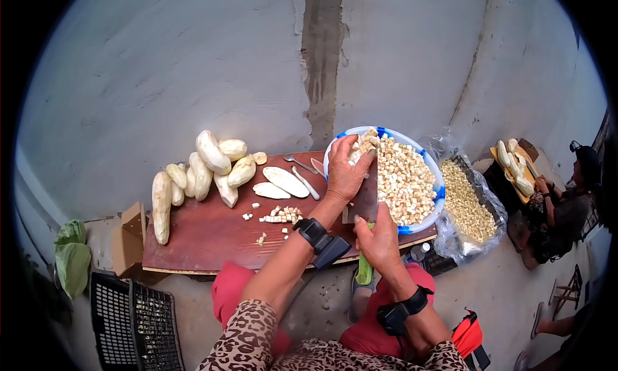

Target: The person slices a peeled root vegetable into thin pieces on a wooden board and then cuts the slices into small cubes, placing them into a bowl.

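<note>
My right hand (380,240) is wrapped round the green handle of a kitchen knife (365,200), whose broad blade stands at the near left rim of a white-and-blue basin (440,194). My left hand (348,171) is over the basin's left side, fingers curled round diced eggplant (364,144) next to the blade. Pale cubes (404,181) heap up inside the basin. On the dark red board, a small group of cubes (283,214) lies left of my left forearm, with eggplant slices (286,181) behind them.
Several peeled eggplants (211,153) pile up at the board's (193,252) left. Right of the basin, a plastic-lined crate holds more cubes (465,200). Black crates (135,319) stand lower left. At far right, a person (566,204) sits by a yellow board with peeled eggplants.
</note>
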Demonstrator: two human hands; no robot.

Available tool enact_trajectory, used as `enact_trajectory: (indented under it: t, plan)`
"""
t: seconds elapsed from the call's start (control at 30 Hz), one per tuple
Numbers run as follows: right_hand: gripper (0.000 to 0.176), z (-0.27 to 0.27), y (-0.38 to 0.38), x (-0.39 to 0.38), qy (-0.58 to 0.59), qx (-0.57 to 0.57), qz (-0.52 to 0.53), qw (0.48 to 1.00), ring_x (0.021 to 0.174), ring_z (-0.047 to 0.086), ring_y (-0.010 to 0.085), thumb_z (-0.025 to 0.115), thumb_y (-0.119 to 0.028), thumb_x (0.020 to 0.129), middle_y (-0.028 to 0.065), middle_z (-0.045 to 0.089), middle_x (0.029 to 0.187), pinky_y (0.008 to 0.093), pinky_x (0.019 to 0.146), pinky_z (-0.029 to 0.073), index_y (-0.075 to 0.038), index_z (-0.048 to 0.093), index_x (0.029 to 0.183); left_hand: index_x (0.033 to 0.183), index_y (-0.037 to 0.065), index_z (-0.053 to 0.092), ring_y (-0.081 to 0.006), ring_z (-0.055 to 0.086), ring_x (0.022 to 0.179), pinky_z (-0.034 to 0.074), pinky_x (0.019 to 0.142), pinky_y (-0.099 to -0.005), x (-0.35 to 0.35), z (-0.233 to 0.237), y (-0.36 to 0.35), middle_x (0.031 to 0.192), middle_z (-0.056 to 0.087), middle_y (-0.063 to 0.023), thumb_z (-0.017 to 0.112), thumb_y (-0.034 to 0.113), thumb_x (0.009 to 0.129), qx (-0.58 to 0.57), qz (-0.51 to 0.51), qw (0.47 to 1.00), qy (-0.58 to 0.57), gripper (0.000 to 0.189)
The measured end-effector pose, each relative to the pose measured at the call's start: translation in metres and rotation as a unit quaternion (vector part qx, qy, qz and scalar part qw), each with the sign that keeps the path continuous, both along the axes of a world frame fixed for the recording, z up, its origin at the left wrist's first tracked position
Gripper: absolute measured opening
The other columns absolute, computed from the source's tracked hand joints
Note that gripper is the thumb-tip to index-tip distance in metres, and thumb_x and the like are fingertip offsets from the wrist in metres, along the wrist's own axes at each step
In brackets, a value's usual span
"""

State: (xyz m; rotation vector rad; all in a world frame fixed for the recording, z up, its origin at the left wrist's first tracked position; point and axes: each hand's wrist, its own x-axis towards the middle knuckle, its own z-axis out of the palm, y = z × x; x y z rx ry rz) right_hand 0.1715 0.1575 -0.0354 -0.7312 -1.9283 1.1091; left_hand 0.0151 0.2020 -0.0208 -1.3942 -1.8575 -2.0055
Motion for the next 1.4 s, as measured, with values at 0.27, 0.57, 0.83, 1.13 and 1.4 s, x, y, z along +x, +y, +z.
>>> enact_trajectory:
  t: [0.27, 0.57, 0.83, 1.13, 1.4]
  plan:
    - [0.019, 0.022, 0.026, 0.03, 0.001, -0.077, -0.089, 0.993, 0.046, 0.061, 0.0233, 0.056, -0.007, 0.089, 0.0159, 0.06, 0.062, 0.0369, 0.045, 0.047, 0.005, 0.044, 0.097, 0.109, 0.001, 0.063, -0.0335, 0.056, 0.11, 0.043, 0.095, -0.0392, -0.015, -0.068, 0.064, 0.115, 0.06, -0.0198, 0.06, 0.022, 0.089, -0.102, 0.056, 0.991, 0.06, 0.029]
    - [0.018, 0.006, 0.038, 0.043, -0.033, 0.001, -0.123, 0.992, 0.049, 0.058, 0.017, 0.055, -0.006, 0.091, 0.0121, 0.061, 0.071, 0.0309, 0.045, 0.045, 0.003, 0.048, 0.104, 0.122, 0.006, 0.059, -0.03, 0.056, 0.112, 0.042, 0.098, -0.0369, -0.011, -0.028, 0.034, 0.12, 0.06, -0.0159, 0.053, 0.014, 0.091, -0.059, -0.042, 0.997, 0.029, 0.032]
    - [0.019, -0.004, 0.027, 0.039, -0.064, 0.054, -0.089, 0.992, 0.055, 0.06, 0.0224, 0.056, -0.007, 0.089, 0.0149, 0.061, 0.07, 0.0343, 0.049, 0.046, 0.004, 0.049, 0.103, 0.139, 0.015, 0.047, -0.0394, 0.032, 0.135, 0.022, 0.11, -0.0537, 0.014, -0.012, 0.019, 0.143, 0.042, -0.016, 0.048, 0.002, 0.086, -0.144, -0.048, 0.931, 0.332, 0.055]
    - [0.018, 0.037, 0.022, 0.039, 0.193, -0.278, -0.057, 0.939, 0.051, 0.054, 0.0123, 0.052, -0.012, 0.095, 0.0138, 0.062, 0.079, 0.0242, 0.044, 0.043, 0.003, 0.048, 0.104, 0.111, 0.007, 0.065, -0.0356, 0.043, 0.125, 0.034, 0.103, -0.0491, -0.026, -0.03, 0.006, 0.131, 0.052, -0.0182, 0.054, 0.009, 0.083, -0.233, -0.074, 0.948, 0.203, 0.03]
    - [0.017, 0.038, 0.006, 0.027, 0.139, -0.266, -0.009, 0.954, 0.05, 0.054, 0.0112, 0.052, -0.008, 0.093, 0.0114, 0.061, 0.078, 0.0239, 0.044, 0.043, 0.003, 0.047, 0.106, 0.087, -0.001, 0.065, -0.0334, 0.06, 0.091, 0.047, 0.083, -0.0404, -0.062, -0.038, -0.042, 0.094, 0.064, -0.0165, 0.061, 0.013, 0.084, -0.113, 0.03, 0.992, 0.043, 0.014]
